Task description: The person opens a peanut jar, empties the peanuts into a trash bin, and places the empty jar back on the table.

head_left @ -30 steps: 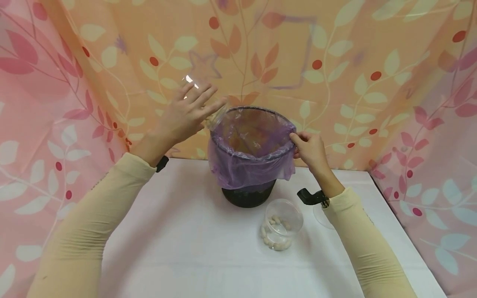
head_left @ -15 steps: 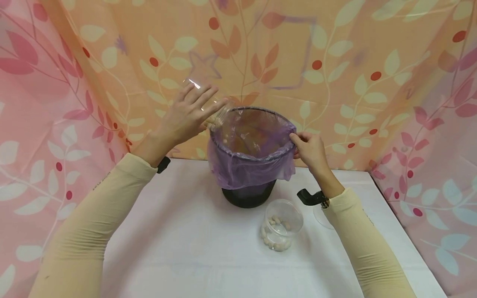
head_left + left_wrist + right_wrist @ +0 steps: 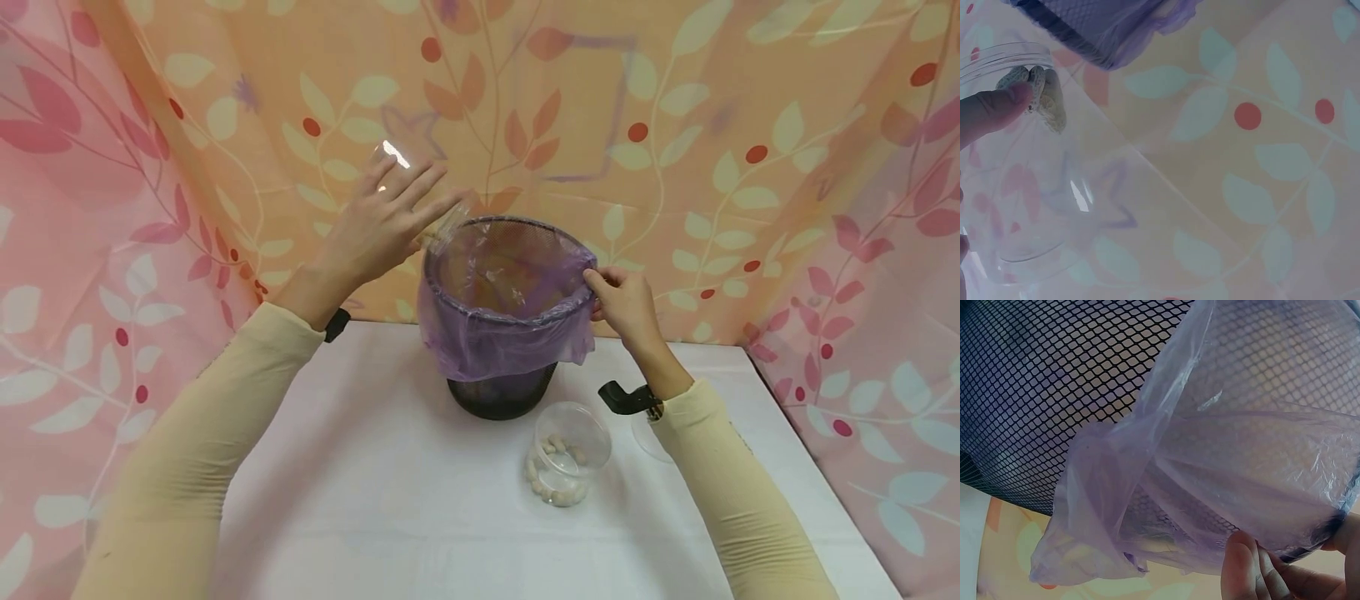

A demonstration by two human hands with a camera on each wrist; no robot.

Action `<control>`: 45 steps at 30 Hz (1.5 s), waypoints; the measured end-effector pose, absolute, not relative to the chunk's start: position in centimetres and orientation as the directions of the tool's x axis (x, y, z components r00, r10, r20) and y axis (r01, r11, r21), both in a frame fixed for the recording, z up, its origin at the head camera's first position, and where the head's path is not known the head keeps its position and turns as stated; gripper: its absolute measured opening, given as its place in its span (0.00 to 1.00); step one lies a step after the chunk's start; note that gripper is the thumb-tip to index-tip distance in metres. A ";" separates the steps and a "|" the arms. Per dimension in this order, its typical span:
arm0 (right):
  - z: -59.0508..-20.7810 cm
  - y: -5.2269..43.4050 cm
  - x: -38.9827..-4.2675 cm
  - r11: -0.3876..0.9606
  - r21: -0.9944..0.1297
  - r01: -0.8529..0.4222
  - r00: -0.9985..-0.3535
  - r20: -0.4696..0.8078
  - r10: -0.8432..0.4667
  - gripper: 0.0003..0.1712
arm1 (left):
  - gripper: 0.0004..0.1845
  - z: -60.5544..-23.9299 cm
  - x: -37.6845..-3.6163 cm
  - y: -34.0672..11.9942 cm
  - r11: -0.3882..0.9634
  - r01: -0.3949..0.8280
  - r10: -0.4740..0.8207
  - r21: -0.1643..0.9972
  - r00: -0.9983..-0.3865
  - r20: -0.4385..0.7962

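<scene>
"Since both arms reach forward, what does each hand have?"

"The left hand holds a clear jar; its grip spans the side, fingers fanned out and thumb pressed near the neck."

"Where is that jar, and how does it sit?"

"It's tilted, base raised and mouth lower, right by the left side of the bin. A few peanuts are inside, close to the mouth. Whether the jar touches the rim, I cannot tell."

"And the other grip?"

"The right hand pinches the purple bag at the bin's right edge. That bag lines the black mesh bin and hangs down over its rim."

"What's in front?"

"On the white tabletop, near the bin, stands a clear tub with more peanuts at its bottom. Beside it lies a round clear thing, partly hidden by the right sleeve."
</scene>
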State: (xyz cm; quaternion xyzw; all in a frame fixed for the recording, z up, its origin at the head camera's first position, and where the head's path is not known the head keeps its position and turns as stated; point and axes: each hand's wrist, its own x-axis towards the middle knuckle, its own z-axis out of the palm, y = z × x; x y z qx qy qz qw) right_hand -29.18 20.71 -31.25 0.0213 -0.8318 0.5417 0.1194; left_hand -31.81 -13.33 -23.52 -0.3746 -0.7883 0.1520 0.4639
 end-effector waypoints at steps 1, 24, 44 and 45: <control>-31.2 20.7 -29.2 0.410 -0.897 -0.166 -0.971 0.222 0.092 0.23 | 0.44 -23.4 -31.9 -13.1 0.662 0.448 0.741 -0.600 -0.273 0.614; -31.5 21.0 -29.4 0.420 -0.893 -0.160 -0.967 0.228 0.117 0.23 | 0.46 -24.5 -32.8 -9.6 0.487 0.477 0.866 -0.732 -0.373 0.333; -31.3 20.6 -29.2 0.425 -0.893 -0.149 -0.966 0.223 0.129 0.22 | 0.32 -25.3 -33.7 -11.0 0.644 0.496 0.753 -0.582 -0.277 0.597; -31.3 20.6 -29.2 0.425 -0.893 -0.147 -0.966 0.221 0.132 0.22 | 0.32 -25.1 -33.7 -11.1 0.636 0.495 0.759 -0.592 -0.262 0.596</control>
